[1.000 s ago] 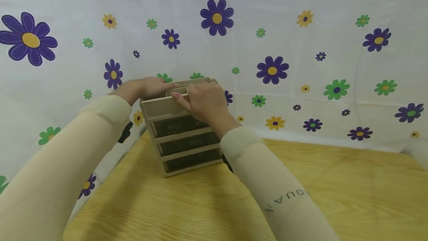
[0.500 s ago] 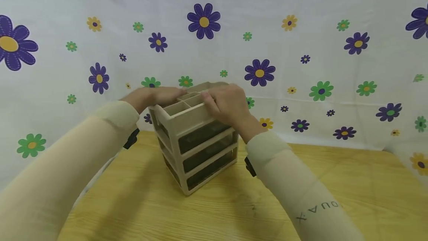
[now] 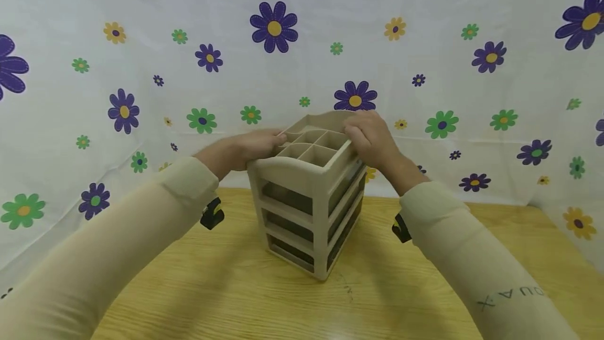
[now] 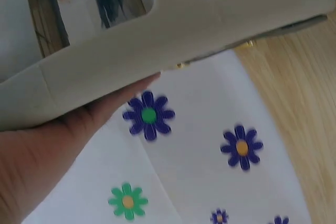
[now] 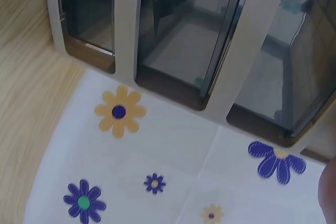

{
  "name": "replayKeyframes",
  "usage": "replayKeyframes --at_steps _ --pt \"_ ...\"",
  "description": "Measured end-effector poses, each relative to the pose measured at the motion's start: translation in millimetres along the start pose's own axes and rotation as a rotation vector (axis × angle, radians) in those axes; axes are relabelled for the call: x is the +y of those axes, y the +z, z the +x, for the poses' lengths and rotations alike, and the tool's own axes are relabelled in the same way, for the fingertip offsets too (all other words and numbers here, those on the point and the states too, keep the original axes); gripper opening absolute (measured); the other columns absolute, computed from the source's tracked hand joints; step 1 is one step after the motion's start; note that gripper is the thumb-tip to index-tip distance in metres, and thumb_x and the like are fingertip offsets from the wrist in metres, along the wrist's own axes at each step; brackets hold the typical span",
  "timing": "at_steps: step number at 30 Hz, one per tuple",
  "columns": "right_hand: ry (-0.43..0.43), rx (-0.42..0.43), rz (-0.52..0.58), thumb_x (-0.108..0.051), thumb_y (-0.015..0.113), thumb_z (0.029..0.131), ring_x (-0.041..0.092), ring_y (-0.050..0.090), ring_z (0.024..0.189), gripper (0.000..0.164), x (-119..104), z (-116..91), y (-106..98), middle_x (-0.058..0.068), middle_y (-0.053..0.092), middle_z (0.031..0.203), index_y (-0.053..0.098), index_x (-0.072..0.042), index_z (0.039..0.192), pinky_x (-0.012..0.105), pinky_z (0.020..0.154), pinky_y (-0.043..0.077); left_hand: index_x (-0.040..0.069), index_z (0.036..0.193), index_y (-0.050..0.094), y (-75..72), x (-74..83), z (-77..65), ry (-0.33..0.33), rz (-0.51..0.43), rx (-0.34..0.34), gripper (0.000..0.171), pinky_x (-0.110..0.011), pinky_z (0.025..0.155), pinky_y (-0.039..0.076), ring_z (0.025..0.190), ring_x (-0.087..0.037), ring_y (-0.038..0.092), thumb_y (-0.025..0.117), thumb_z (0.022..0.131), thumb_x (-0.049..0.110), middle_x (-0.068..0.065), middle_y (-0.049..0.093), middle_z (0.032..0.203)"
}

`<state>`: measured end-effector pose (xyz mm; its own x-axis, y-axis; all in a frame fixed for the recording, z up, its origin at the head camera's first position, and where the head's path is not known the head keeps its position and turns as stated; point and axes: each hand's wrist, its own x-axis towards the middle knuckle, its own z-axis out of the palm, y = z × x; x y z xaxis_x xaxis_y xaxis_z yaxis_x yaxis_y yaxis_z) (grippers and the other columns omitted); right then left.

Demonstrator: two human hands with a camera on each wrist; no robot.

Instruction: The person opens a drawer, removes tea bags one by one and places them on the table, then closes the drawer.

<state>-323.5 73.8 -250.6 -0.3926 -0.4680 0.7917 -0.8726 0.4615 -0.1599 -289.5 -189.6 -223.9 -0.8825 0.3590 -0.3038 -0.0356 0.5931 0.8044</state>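
Note:
A beige plastic drawer organizer [image 3: 292, 172] stands on the wooden table in the head view, one corner toward me. Divided compartments form its top, and dark see-through drawers [image 5: 184, 40] fill the levels below. My left hand [image 3: 245, 149] holds the top rim at the left, thumb over the edge. In the left wrist view its fingers lie along the outside of the frame, partly hidden. On the right, my right hand [image 3: 375, 138] grips the opposite top rim with curled fingers. Only a fingertip of it shows at the edge of the right wrist view.
The yellowish wooden table [image 3: 226, 287] extends in front of the organizer and to its right. Behind hangs a white cloth [image 3: 292, 77] printed with purple, yellow and green flowers. Black wrist devices [image 3: 212, 214] sit under both cuffs.
The organizer has turned counterclockwise seen from above, its drawer fronts swinging from facing me toward the right. Both hands stayed on its top rim and moved apart. The head view has shifted slightly right.

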Motion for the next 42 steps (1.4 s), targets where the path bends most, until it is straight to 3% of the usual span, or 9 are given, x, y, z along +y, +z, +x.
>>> replayKeyframes --at_steps 6,11,14,18,24,28,33,37,42 --pt "0.043 -0.029 0.089 -0.016 0.028 0.087 0.020 0.041 0.076 0.031 21 -12 -23 0.001 0.049 0.068 0.050 -0.013 0.066 0.043 0.071 0.035 0.017 0.130 0.036 31.1 13.3 6.8 -0.050 -0.247 0.024 0.036 -0.047 0.081 0.050 0.102 -0.032 0.048 0.034 0.097 0.032 -0.013 0.043 0.123" --pt "0.196 -0.073 0.152 -0.018 0.026 0.088 0.025 0.026 0.123 0.044 36 -22 -41 0.010 0.052 0.122 0.054 -0.012 0.122 0.053 0.102 0.020 0.018 0.135 0.029 61.0 20.4 12.6 -0.021 -0.474 0.006 0.042 -0.046 0.086 0.047 0.109 -0.031 0.046 0.033 0.095 0.032 -0.012 0.041 0.128" --pt "0.290 -0.125 0.147 -0.022 0.023 0.093 0.026 0.014 0.132 0.049 45 -27 -56 0.012 0.038 0.139 0.036 -0.015 0.140 0.056 0.107 0.009 0.023 0.135 0.024 82.7 29.1 13.6 -0.015 -0.483 0.044 0.046 -0.053 0.078 0.050 0.108 -0.034 0.047 0.035 0.094 0.037 -0.012 0.040 0.127" --pt "0.369 -0.223 0.123 -0.029 0.026 0.098 0.031 0.015 0.134 0.047 52 -31 -79 0.017 0.031 0.143 0.035 -0.011 0.140 0.061 0.108 0.009 0.027 0.135 0.018 110.3 41.0 12.6 -0.038 -0.479 0.171 0.051 -0.064 0.071 0.048 0.104 -0.036 0.048 0.040 0.091 0.041 -0.013 0.039 0.123" --pt "0.430 -0.248 -0.030 -0.040 0.030 0.099 0.030 0.036 0.123 0.047 16 -26 -107 0.013 0.043 0.133 0.051 -0.008 0.127 0.059 0.100 0.033 0.023 0.144 0.007 130.9 44.7 14.0 -0.068 -0.431 0.289 0.069 -0.063 0.098 0.032 0.120 -0.035 0.036 0.040 0.088 0.045 -0.014 0.030 0.139" --pt "0.266 -0.216 -0.177 -0.037 0.038 0.097 0.022 0.051 0.099 0.038 -33 -23 -102 0.007 0.058 0.106 0.061 -0.009 0.109 0.043 0.081 0.049 0.021 0.147 -0.006 131.9 40.5 17.4 -0.085 -0.422 0.294 0.087 -0.065 0.103 0.022 0.131 -0.037 0.020 0.040 0.082 0.057 -0.011 0.012 0.151" --pt "-0.050 -0.221 -0.355 -0.036 0.039 0.094 0.019 0.052 0.080 0.034 -75 -34 -71 0.004 0.058 0.089 0.062 -0.012 0.087 0.035 0.068 0.050 0.023 0.142 0.003 134.1 33.8 24.0 -0.067 -0.604 0.265 0.085 -0.071 0.082 0.038 0.112 -0.037 0.038 0.044 0.078 0.061 -0.012 0.029 0.131" --pt "-0.113 -0.135 -0.525 -0.038 0.034 0.094 0.017 0.046 0.066 0.042 -77 -50 -51 0.004 0.050 0.083 0.062 -0.012 0.078 0.034 0.055 0.044 0.021 0.137 0.016 141.0 31.3 29.6 -0.042 -0.605 0.238 0.078 -0.063 0.084 0.042 0.109 -0.033 0.041 0.041 0.079 0.067 -0.011 0.033 0.126" --pt "-0.200 0.066 -0.631 -0.033 0.036 0.091 0.018 0.052 0.060 0.042 -66 -61 -35 0.004 0.056 0.074 0.062 -0.011 0.067 0.034 0.050 0.040 0.020 0.141 0.020 144.7 24.6 35.4 -0.079 -0.575 0.182 0.097 -0.068 0.100 0.025 0.126 -0.034 0.028 0.037 0.070 0.083 -0.013 0.024 0.145"
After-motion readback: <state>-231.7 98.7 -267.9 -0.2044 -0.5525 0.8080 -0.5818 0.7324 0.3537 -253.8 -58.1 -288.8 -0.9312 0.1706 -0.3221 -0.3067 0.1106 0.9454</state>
